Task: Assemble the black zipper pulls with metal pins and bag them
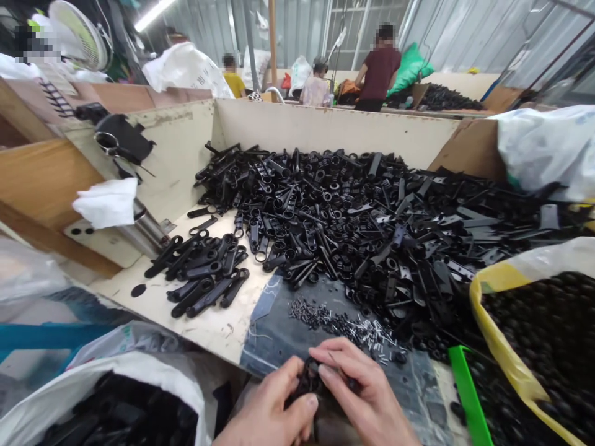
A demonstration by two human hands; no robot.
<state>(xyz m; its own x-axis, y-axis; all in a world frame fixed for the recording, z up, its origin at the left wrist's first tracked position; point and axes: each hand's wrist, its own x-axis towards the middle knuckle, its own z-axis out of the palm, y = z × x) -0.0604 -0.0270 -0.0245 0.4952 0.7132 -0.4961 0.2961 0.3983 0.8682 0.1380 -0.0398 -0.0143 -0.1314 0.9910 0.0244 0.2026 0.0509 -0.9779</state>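
Between left fingers [283, 387] and right fingers [346, 365], black plastic part [309, 379] pinched.

The person's bare left hand [266, 406] and bare right hand [365, 390] enter at the bottom edge of the view, ungloved, with short, trimmed fingernails.

A workshop: corrugated metal walls [204, 31], bins [325, 127] of black plastic parts [325, 210].

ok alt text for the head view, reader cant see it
The left hand and right hand pinch a black plastic part over a dark mat with tiny metal pins; behind, a big heap of black plastic parts sits in a cream-walled bin.
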